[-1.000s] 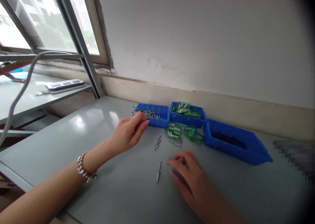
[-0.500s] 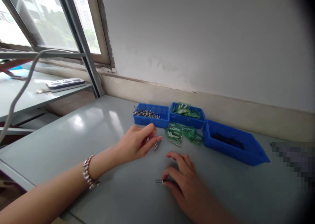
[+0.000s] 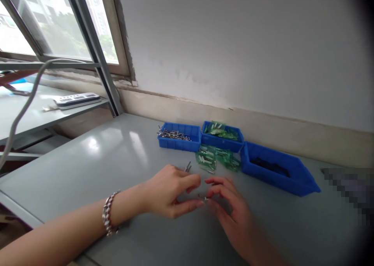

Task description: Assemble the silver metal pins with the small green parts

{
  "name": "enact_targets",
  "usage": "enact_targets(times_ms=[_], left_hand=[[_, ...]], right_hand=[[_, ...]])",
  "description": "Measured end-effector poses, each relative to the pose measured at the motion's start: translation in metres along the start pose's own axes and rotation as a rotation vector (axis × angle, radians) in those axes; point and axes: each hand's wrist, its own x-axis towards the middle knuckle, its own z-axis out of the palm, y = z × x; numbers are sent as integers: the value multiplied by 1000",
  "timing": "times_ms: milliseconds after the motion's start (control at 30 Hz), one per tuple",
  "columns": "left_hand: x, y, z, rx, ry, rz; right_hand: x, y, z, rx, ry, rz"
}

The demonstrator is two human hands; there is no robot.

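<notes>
My right hand point(image 3: 230, 207) pinches a small metal piece point(image 3: 202, 197) between thumb and fingertips above the grey table point(image 3: 117, 153). Just left of that piece is my left hand point(image 3: 175, 192), its thumb and index finger apart with nothing between them. Behind my left hand a few metal pins point(image 3: 187, 166) lie on the table. Beyond them stands a blue bin of metal pins point(image 3: 179, 143). Green packets point(image 3: 206, 157) lie in front of a second blue bin point(image 3: 223, 143), which holds more green packets.
A larger blue bin point(image 3: 277, 182) with dark contents stands at the right. A white power strip point(image 3: 77, 101) lies on the side table at the left, near a grey cable point(image 3: 22, 112). The wall rises behind the bins.
My left hand has moved right and down, close to my right hand. My right hand has lifted the small metal piece and moved slightly up and right.
</notes>
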Motion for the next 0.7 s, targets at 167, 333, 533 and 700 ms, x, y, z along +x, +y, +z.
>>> enact_targets(times_ms=[167, 333, 533, 700], left_hand=[[0, 3, 9, -50, -39, 60], [0, 5, 12, -24, -1, 103], [-1, 5, 13, -15, 54, 96], [-1, 5, 6, -110, 78, -13]], right_hand=[[0, -2, 3, 82, 22, 11], [-1, -1, 1, 79, -33, -81], [0, 5, 2, 28, -11, -144], [-1, 7, 3, 16, -14, -148]])
